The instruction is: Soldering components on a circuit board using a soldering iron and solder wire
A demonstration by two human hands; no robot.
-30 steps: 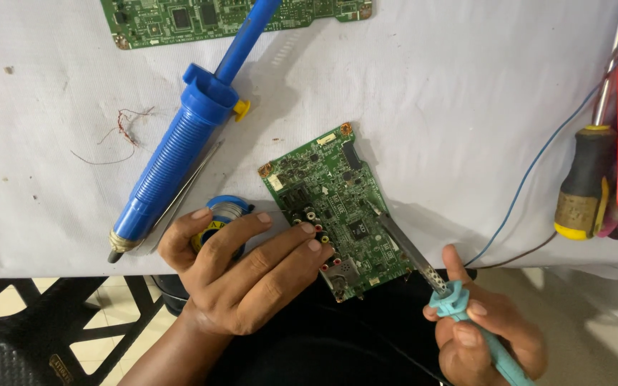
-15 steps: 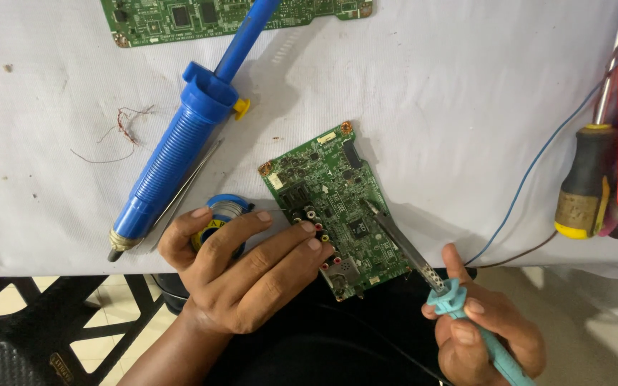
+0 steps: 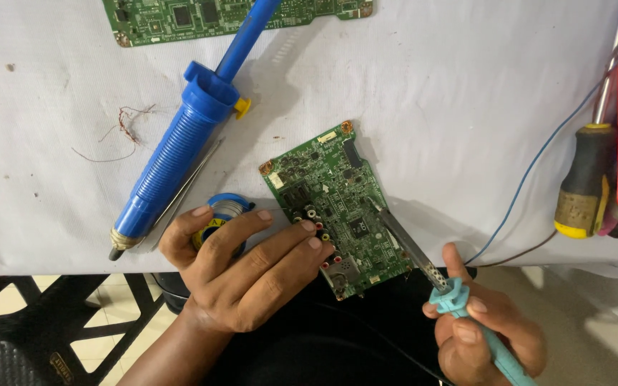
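Observation:
A small green circuit board (image 3: 337, 196) lies tilted at the near edge of the white-covered table (image 3: 430, 93), partly overhanging it. My left hand (image 3: 244, 268) rests flat with its fingertips on the board's left edge, over a row of coloured connectors. Under its thumb and index finger lies a spool of solder wire (image 3: 224, 211). My right hand (image 3: 484, 332) grips the teal handle of a soldering iron (image 3: 413, 250), whose metal tip touches the board near its middle.
A blue desoldering pump (image 3: 180, 146) lies diagonally to the left, with tweezers (image 3: 187, 189) beside it. A larger green board (image 3: 202, 14) sits at the far edge. Screwdrivers with red and black-yellow handles (image 3: 609, 164) lie at the right, beside a blue wire (image 3: 531, 179). Bits of thin wire (image 3: 119, 132) lie left.

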